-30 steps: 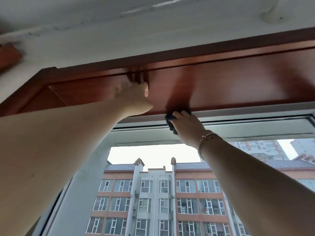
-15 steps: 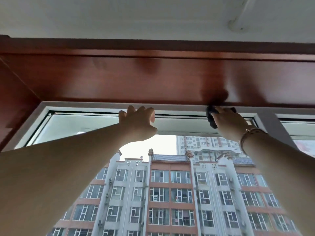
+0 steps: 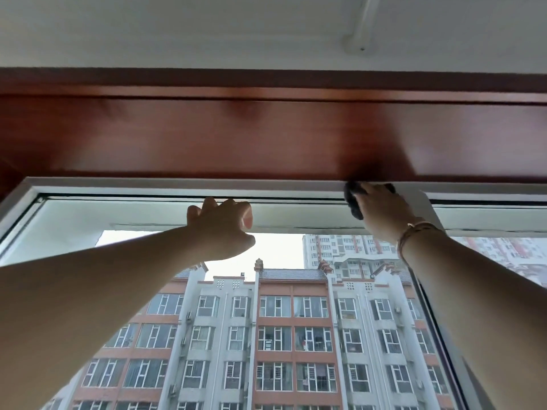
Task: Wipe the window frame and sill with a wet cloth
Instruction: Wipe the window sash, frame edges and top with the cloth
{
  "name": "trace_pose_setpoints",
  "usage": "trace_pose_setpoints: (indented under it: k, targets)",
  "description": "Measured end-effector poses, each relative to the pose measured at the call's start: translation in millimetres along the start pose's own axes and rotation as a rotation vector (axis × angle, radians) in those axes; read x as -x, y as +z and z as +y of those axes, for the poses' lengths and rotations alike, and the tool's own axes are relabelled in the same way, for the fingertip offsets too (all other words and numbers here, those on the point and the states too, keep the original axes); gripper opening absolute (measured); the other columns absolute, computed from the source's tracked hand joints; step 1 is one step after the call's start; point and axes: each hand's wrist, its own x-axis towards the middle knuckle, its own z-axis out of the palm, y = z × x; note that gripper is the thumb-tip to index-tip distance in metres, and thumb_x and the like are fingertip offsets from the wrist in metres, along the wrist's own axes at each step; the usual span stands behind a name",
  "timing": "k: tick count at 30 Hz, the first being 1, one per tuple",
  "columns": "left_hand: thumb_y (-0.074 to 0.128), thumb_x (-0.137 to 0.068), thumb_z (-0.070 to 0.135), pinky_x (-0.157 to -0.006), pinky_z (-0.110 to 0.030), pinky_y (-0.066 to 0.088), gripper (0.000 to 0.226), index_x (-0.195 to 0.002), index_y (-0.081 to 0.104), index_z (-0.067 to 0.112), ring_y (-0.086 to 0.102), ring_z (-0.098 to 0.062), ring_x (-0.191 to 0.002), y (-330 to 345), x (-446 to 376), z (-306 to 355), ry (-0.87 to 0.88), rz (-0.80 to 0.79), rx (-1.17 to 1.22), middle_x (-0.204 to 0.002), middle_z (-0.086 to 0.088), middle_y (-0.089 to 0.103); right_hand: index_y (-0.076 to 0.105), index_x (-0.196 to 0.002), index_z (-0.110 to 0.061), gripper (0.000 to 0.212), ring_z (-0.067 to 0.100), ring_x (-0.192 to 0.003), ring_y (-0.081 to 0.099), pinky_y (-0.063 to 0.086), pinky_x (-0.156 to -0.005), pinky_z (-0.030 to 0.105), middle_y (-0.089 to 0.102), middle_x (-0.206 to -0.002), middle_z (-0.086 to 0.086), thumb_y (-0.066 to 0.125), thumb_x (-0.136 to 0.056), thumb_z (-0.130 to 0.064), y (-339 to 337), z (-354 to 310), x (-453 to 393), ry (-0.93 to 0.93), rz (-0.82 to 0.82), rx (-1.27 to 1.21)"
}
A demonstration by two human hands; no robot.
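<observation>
I look up at the top of the window. A reddish-brown wooden head board (image 3: 266,143) spans the view above the white window frame (image 3: 177,184). My right hand (image 3: 381,211), with a bracelet at the wrist, holds a dark cloth (image 3: 352,199) pressed against the white top rail just under the wood, near the vertical mullion (image 3: 426,208). My left hand (image 3: 220,226) is raised to the same rail further left, its fingers curled over the rail's lower lip. The sill is out of view.
White ceiling (image 3: 207,31) with a round pipe fitting (image 3: 359,44) lies above the wood. Through the glass (image 3: 281,321) stand apartment blocks. The wooden side jamb (image 3: 9,179) shows at the far left.
The view has swung right. My right hand has slid the cloth rightward along the top rail toward the mullion. My left hand dropped from the wooden board to the white rail.
</observation>
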Motion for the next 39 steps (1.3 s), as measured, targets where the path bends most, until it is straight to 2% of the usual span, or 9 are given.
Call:
trace_pose_setpoints:
  k: [3,12,17,23,28,31,33,36,39]
  targets:
    - [0.055,-0.08,0.027,-0.084,-0.035,0.023,0.016,-0.096,0.051,0.028,0.037,-0.019,-0.105,2.6,3.1,9.9,0.004,-0.004,-0.019,-0.103,0.01,0.053,0.038,-0.138,-0.016,0.046,0.027,-0.125,0.043,0.034,-0.103,0.04,0.039,-0.143,0.004,0.038,-0.092,-0.013,2.0,26.5,5.4,0.07,-0.036,0.056]
    - [0.056,-0.081,0.027,-0.084,-0.034,0.022,0.014,-0.094,0.05,0.03,0.038,-0.017,-0.104,12.3,15.3,39.1,-0.015,-0.022,0.035,-0.101,0.012,0.054,0.033,-0.14,-0.01,0.051,0.029,-0.124,0.041,0.034,-0.104,0.043,0.04,-0.139,0.009,0.044,-0.091,-0.014,4.0,32.2,15.8,0.152,-0.074,0.079]
    - [0.058,-0.081,0.025,-0.083,-0.034,0.023,0.016,-0.096,0.053,0.029,0.038,-0.016,-0.105,19.3,46.5,47.5,-0.019,-0.057,0.13,-0.102,0.012,0.056,0.032,-0.139,-0.008,0.058,0.032,-0.118,0.045,0.042,-0.098,0.044,0.044,-0.131,0.013,0.054,-0.085,-0.009,7.6,29.1,65.6,0.209,-0.085,-0.025]
    - [0.055,-0.083,0.018,-0.082,-0.035,0.019,0.014,-0.093,0.053,0.027,0.037,-0.016,-0.106,42.1,92.0,76.4,0.083,-0.063,0.368,-0.1,0.012,0.056,0.036,-0.139,-0.011,0.054,0.028,-0.122,0.04,0.036,-0.107,0.04,0.043,-0.135,0.007,0.054,-0.089,-0.022,12.6,14.5,149.4,0.163,-0.036,-0.08]
    - [0.053,-0.086,0.01,-0.085,-0.036,0.023,0.02,-0.091,0.052,0.03,0.041,-0.014,-0.106,57.7,104.8,116.8,0.093,-0.131,0.524,-0.097,0.013,0.059,0.037,-0.139,-0.015,0.058,0.023,-0.122,0.043,0.038,-0.105,0.038,0.046,-0.131,0.002,0.059,-0.086,-0.017,16.6,22.6,183.1,0.114,0.006,-0.159]
    - [0.053,-0.087,0.009,-0.087,-0.037,0.042,0.026,-0.087,0.051,0.035,0.052,-0.011,-0.091,70.0,110.3,139.4,0.091,-0.195,0.607,-0.093,0.018,0.059,0.046,-0.132,-0.017,0.053,0.022,-0.127,0.041,0.021,-0.115,0.038,0.049,-0.131,0.0,0.063,-0.083,-0.022,21.8,30.7,203.7,0.026,0.052,-0.117]
    - [0.053,-0.088,0.007,-0.069,-0.026,0.051,0.028,-0.092,0.051,0.034,0.057,-0.007,-0.078,79.4,115.8,156.2,0.087,-0.223,0.665,-0.092,0.016,0.058,0.048,-0.129,-0.02,0.05,0.022,-0.134,0.033,0.016,-0.117,0.043,0.045,-0.138,-0.002,0.063,-0.083,-0.035,27.6,35.2,216.0,-0.014,0.045,-0.106]
    - [0.052,-0.09,0.01,-0.076,-0.026,0.052,0.026,-0.101,0.053,0.033,0.058,-0.004,-0.086,94.7,119.5,181.1,0.072,-0.195,0.658,-0.093,0.017,0.059,0.05,-0.124,-0.021,0.047,0.023,-0.142,0.022,0.017,-0.116,0.05,0.038,-0.146,-0.004,0.058,-0.085,-0.047,37.1,41.1,220.9,-0.022,0.057,-0.167]
    - [0.05,-0.092,0.012,-0.076,-0.026,0.054,0.021,-0.102,0.059,0.028,0.061,-0.008,-0.088,109.1,118.8,204.0,0.014,-0.151,0.662,-0.101,0.009,0.064,0.048,-0.13,-0.02,0.043,0.022,-0.146,0.008,0.004,-0.12,0.044,0.027,-0.154,-0.005,0.056,-0.091,-0.037,47.4,49.3,214.4,-0.04,0.081,-0.227]
